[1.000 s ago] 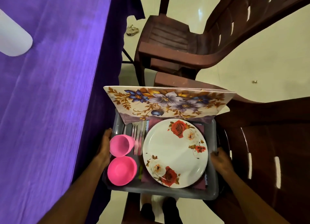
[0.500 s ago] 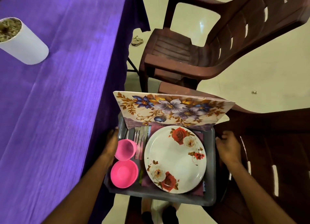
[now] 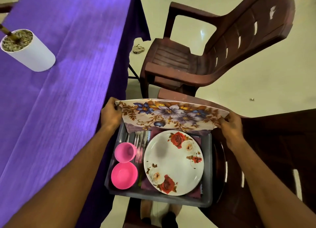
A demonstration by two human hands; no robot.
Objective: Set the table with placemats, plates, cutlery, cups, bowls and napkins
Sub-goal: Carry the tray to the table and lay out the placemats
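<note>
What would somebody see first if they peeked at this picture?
Probably the flowery placemat, standing at the far end of the grey tray, with the left hand and right hand gripping its two ends. Next, the white plate with red roses lying in the tray, and the bright pink cup and pink bowl beside it. The big purple tablecloth fills the left.
</note>
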